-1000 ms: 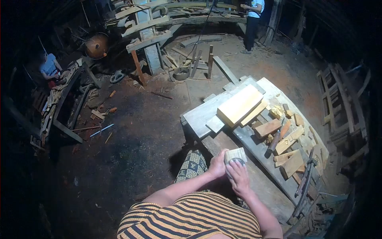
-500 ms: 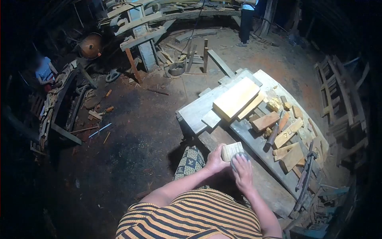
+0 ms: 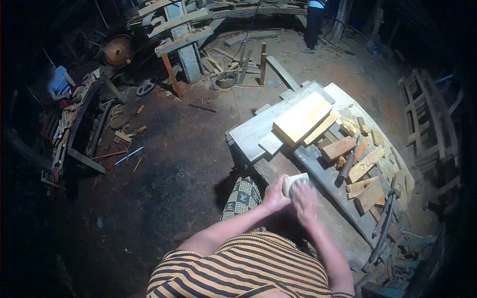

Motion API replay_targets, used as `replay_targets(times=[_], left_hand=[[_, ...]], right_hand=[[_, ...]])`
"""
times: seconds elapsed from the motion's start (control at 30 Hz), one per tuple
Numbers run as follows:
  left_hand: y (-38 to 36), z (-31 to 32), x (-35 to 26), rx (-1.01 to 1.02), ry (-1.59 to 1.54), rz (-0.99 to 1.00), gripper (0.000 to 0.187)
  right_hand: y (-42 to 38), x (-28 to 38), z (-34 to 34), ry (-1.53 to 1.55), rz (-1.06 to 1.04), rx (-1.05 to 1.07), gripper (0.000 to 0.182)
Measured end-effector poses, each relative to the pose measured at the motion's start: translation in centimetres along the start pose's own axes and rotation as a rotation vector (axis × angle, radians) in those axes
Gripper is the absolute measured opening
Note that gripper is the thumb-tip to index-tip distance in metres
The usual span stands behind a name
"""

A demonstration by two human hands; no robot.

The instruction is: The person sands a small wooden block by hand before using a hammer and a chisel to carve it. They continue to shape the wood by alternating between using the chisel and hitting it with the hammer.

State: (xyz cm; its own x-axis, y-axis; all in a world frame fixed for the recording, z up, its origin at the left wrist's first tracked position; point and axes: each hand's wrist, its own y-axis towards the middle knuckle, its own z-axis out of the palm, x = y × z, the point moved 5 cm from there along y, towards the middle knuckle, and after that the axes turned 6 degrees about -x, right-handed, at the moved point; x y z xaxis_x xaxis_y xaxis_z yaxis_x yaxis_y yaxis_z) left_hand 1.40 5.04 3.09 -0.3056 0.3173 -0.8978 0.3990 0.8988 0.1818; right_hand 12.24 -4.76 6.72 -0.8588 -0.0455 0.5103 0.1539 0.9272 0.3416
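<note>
My left hand [image 3: 276, 195] grips a small pale wooden block [image 3: 293, 182] just above my lap, fingers wrapped round its left side. Against the block's right side presses my right hand [image 3: 304, 202], smeared by motion. Under its fingers is a grey, rounded pad, mostly covered by the hand; its exact kind cannot be made out. Both hands are over the near edge of the wooden bench [image 3: 328, 223]. Closest to them on the bench lies a large squared yellow timber [image 3: 303, 119].
On the right of the bench lie several wood offcuts [image 3: 367, 196], a chisel-like tool with a dark handle [image 3: 345, 171] and a long metal clamp-like bar [image 3: 385, 218]. Scraps litter the floor at left. One person [image 3: 60, 84] sits at far left; another [image 3: 314, 25] stands at the back.
My right hand has moved slightly up and across the block and is now blurred. The block's face has turned a little in my left hand. The whole view has shifted slightly.
</note>
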Motion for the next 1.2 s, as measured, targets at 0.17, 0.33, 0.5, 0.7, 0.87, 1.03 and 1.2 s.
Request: replay_targets(times=[0.17, 0.33, 0.5, 0.7, 0.87, 1.03, 1.2], left_hand=[[-0.1, 0.4, 0.8, -0.023, -0.073, 0.041, 0.052], [-0.2, -0.2, -1.0, -0.029, 0.001, 0.045, 0.048], [0.0, 0.8, 1.2, -0.024, -0.05, 0.115, 0.046], [-0.1, 0.3, -0.1, 0.007, 0.013, 0.014, 0.064], [-0.1, 0.0, -0.6, 0.024, 0.035, 0.044, 0.073], [0.0, 0.4, 0.2, 0.013, 0.021, 0.036, 0.074], [0.1, 0.1, 0.1, 0.017, -0.012, 0.039, 0.075]], right_hand=[[-0.8, 2.0, -0.2, 0.005, -0.057, 0.026, 0.046], [5.3, 0.9, 1.6, -0.085, -0.108, -0.065, 0.043], [0.3, 1.8, 0.9, 0.006, -0.108, -0.073, 0.044], [-1.0, 0.4, -0.6, -0.017, -0.02, 0.049, 0.047], [3.9, -3.0, 0.7, -0.016, 0.072, -0.036, 0.045], [-0.2, -1.5, -0.1, -0.032, 0.019, -0.056, 0.044], [-2.1, -1.2, -0.9, -0.021, 0.027, 0.011, 0.044]])
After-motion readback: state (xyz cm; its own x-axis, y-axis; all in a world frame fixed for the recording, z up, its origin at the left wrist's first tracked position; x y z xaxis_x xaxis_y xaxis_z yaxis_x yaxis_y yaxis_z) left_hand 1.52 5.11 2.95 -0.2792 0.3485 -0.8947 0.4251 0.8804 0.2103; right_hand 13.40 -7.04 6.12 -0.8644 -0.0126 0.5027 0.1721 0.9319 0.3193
